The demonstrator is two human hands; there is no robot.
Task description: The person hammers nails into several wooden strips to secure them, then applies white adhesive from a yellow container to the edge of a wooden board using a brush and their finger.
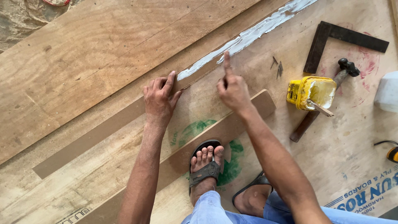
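Note:
My left hand (159, 98) rests flat on a long brown strip (95, 137) that runs diagonally across the plywood sheet (83, 54), its fingers curled over the strip's edge. White glue (248, 35) covers the far stretch of that strip. My right hand (233, 87) hovers just right of the strip with its forefinger stretched out, the tip touching the glue line. It holds nothing. A second brown strip (248, 112) lies under my right wrist and under my sandalled foot (206, 166).
A yellow glue tub (309, 92) with a stick in it stands to the right. Beside it lie a hammer (323, 97), a dark steel square (331, 39) and a few loose nails (277, 66). A white container (387, 92) sits at the right edge.

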